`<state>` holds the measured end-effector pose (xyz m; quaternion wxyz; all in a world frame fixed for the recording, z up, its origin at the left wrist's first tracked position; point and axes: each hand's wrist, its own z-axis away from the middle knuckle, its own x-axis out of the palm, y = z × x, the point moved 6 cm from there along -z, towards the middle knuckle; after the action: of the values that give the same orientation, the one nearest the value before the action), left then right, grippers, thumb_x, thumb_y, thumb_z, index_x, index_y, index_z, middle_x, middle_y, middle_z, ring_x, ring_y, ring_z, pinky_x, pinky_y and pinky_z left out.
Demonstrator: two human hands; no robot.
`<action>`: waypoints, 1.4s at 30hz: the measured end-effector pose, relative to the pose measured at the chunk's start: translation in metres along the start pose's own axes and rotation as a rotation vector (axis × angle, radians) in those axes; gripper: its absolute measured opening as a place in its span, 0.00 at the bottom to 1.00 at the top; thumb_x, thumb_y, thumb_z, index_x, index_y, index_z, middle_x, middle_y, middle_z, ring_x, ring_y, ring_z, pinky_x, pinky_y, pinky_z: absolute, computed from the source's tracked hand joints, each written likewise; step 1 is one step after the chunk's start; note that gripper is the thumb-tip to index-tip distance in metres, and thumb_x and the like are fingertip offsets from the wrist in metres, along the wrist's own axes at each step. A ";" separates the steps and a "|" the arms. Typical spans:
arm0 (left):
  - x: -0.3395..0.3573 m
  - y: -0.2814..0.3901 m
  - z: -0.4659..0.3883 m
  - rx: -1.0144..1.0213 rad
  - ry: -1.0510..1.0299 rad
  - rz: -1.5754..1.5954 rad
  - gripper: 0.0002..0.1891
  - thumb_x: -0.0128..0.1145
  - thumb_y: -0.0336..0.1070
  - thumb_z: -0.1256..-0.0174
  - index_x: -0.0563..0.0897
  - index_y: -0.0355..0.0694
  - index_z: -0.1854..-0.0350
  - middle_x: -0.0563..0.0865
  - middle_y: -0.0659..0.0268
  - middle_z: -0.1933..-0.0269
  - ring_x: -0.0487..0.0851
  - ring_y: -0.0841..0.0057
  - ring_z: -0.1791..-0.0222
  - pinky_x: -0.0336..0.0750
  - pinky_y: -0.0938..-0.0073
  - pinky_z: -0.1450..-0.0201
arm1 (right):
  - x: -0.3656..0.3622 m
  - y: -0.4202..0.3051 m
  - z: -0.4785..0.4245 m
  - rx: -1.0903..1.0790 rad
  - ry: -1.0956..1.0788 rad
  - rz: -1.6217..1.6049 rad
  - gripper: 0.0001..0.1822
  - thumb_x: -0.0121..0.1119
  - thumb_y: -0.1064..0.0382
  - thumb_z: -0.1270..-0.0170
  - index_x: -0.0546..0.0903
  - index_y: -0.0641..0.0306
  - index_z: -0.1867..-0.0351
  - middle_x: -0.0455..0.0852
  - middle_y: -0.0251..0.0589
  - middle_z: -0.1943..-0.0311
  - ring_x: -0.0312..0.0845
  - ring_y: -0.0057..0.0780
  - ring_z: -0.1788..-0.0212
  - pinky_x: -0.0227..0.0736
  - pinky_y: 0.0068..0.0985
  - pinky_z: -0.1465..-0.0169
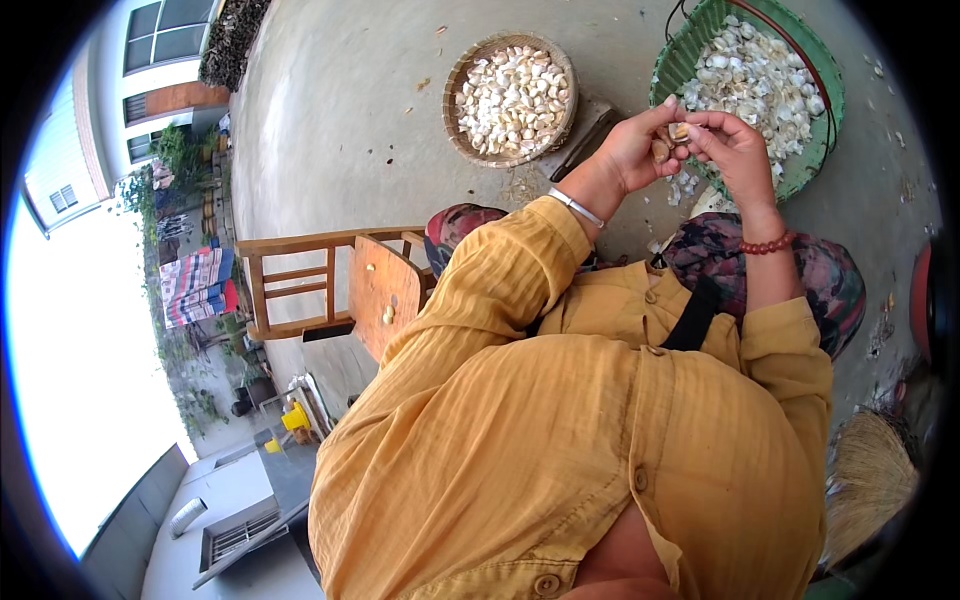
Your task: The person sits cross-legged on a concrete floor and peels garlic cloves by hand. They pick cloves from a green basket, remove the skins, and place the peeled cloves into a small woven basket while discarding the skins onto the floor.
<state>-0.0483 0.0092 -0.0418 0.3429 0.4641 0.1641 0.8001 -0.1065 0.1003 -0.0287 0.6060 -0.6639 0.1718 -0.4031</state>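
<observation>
My left hand [626, 154], with a silver bangle at the wrist, is cupped around a few unpeeled garlic cloves [661, 151]. Fingers of my right hand [731, 146], above a red bead bracelet, pinch a clove [679, 132] where the two hands meet. Both hands are above the near left side of a green basket [831, 64], which contains a heap of papery garlic skins [750, 82]. To the left, a round woven basket [451, 112] is filled with pale garlic cloves [514, 101].
A dark low object [589, 142] lies beside the woven basket. On my left stands a wooden chair [386, 281] with a few cloves [388, 315] on its seat. A straw broom [870, 480] is at lower right, below a partly seen red object [921, 300]. Skin scraps litter the concrete floor [337, 135].
</observation>
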 end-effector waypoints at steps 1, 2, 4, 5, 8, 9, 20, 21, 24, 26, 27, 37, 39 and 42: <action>-0.001 -0.002 0.000 -0.020 -0.025 -0.036 0.15 0.45 0.48 0.40 0.74 0.40 0.66 0.77 0.69 0.73 0.73 0.83 0.75 0.67 0.87 0.79 | 0.001 0.000 0.000 0.002 -0.001 0.024 0.07 0.55 0.67 0.46 0.77 0.66 0.66 0.79 0.31 0.76 0.74 0.13 0.74 0.64 0.09 0.73; -0.004 -0.002 0.000 -0.011 -0.004 -0.043 0.15 0.46 0.46 0.41 0.74 0.38 0.65 0.77 0.69 0.73 0.73 0.84 0.75 0.67 0.87 0.78 | 0.002 0.000 0.000 0.003 -0.002 0.048 0.07 0.55 0.67 0.46 0.77 0.66 0.67 0.79 0.30 0.76 0.73 0.13 0.75 0.64 0.09 0.74; -0.004 -0.001 0.002 0.028 -0.020 -0.093 0.13 0.48 0.43 0.41 0.75 0.38 0.65 0.77 0.70 0.73 0.73 0.84 0.75 0.68 0.87 0.77 | 0.000 0.004 0.000 0.015 0.012 0.087 0.06 0.55 0.66 0.46 0.77 0.65 0.67 0.79 0.29 0.77 0.72 0.12 0.76 0.63 0.09 0.75; -0.004 0.000 0.002 0.047 -0.028 -0.119 0.12 0.49 0.42 0.42 0.75 0.38 0.65 0.77 0.70 0.73 0.73 0.85 0.75 0.68 0.88 0.77 | -0.003 0.007 -0.001 0.024 0.021 0.102 0.06 0.55 0.66 0.47 0.77 0.64 0.67 0.79 0.29 0.77 0.72 0.12 0.77 0.63 0.09 0.75; -0.005 0.001 0.006 0.077 -0.003 -0.188 0.08 0.51 0.38 0.43 0.76 0.39 0.66 0.77 0.71 0.73 0.72 0.85 0.76 0.68 0.88 0.76 | -0.004 0.011 -0.003 0.033 0.046 0.119 0.06 0.56 0.66 0.47 0.78 0.63 0.68 0.78 0.28 0.78 0.70 0.11 0.78 0.63 0.09 0.76; -0.004 0.001 0.007 0.084 0.012 -0.192 0.08 0.51 0.38 0.43 0.76 0.39 0.65 0.77 0.71 0.73 0.72 0.85 0.76 0.68 0.88 0.76 | -0.005 0.011 -0.003 0.032 0.056 0.120 0.06 0.56 0.66 0.47 0.78 0.63 0.68 0.78 0.28 0.78 0.70 0.11 0.78 0.62 0.09 0.76; 0.001 -0.001 0.010 0.103 0.087 -0.099 0.06 0.52 0.38 0.43 0.73 0.42 0.69 0.72 0.74 0.77 0.67 0.87 0.80 0.61 0.89 0.81 | 0.006 0.011 0.000 0.007 0.047 0.087 0.09 0.54 0.71 0.48 0.75 0.64 0.64 0.78 0.29 0.74 0.70 0.11 0.75 0.64 0.09 0.74; 0.000 -0.002 0.009 0.100 0.095 -0.101 0.06 0.52 0.38 0.43 0.73 0.42 0.69 0.72 0.74 0.77 0.67 0.86 0.80 0.61 0.89 0.81 | 0.005 0.013 0.000 0.004 0.061 0.085 0.09 0.54 0.72 0.48 0.74 0.65 0.64 0.78 0.29 0.74 0.70 0.11 0.75 0.64 0.10 0.74; -0.008 0.004 0.011 0.122 0.138 -0.095 0.04 0.52 0.35 0.44 0.73 0.42 0.71 0.73 0.73 0.77 0.67 0.86 0.81 0.61 0.89 0.81 | 0.000 0.022 -0.002 0.025 0.106 0.085 0.08 0.54 0.72 0.48 0.75 0.65 0.65 0.77 0.29 0.75 0.70 0.11 0.75 0.65 0.10 0.73; -0.020 0.013 0.015 0.141 0.184 -0.064 0.04 0.52 0.34 0.45 0.73 0.41 0.71 0.73 0.72 0.76 0.67 0.86 0.81 0.61 0.89 0.81 | 0.003 0.021 -0.003 0.020 0.114 0.074 0.07 0.53 0.71 0.48 0.75 0.65 0.66 0.77 0.29 0.76 0.70 0.11 0.76 0.65 0.10 0.72; -0.031 0.018 0.016 0.151 0.203 -0.032 0.04 0.52 0.34 0.45 0.74 0.41 0.71 0.73 0.72 0.76 0.67 0.86 0.81 0.61 0.89 0.82 | 0.003 0.022 -0.004 0.022 0.106 0.078 0.07 0.53 0.71 0.48 0.75 0.65 0.66 0.77 0.28 0.76 0.70 0.11 0.76 0.65 0.10 0.72; -0.202 0.127 0.062 0.547 0.784 0.007 0.11 0.46 0.33 0.42 0.65 0.36 0.59 0.70 0.58 0.67 0.71 0.70 0.68 0.73 0.67 0.60 | 0.017 0.019 0.006 0.013 -0.098 0.499 0.10 0.57 0.61 0.50 0.78 0.66 0.69 0.80 0.34 0.76 0.74 0.18 0.72 0.69 0.17 0.65; -0.234 0.128 0.063 0.403 0.819 0.123 0.24 0.48 0.37 0.44 0.57 0.42 0.44 0.61 0.50 0.47 0.64 0.52 0.49 0.53 0.49 0.44 | 0.018 0.010 0.010 0.009 -0.121 0.501 0.12 0.58 0.60 0.51 0.77 0.67 0.68 0.80 0.37 0.74 0.75 0.22 0.71 0.69 0.19 0.64; -0.207 0.123 0.070 0.361 0.907 -0.203 0.32 0.48 0.36 0.44 0.49 0.46 0.38 0.48 0.52 0.37 0.49 0.49 0.39 0.47 0.48 0.43 | 0.018 -0.017 0.022 -0.016 -0.151 0.551 0.13 0.58 0.60 0.51 0.77 0.67 0.67 0.80 0.39 0.73 0.75 0.23 0.70 0.69 0.20 0.65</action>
<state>0.0319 -0.2275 -0.0652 0.2273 0.1030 0.4770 0.8427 -0.0837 0.1056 -0.0054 0.6985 -0.6251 0.3033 -0.1713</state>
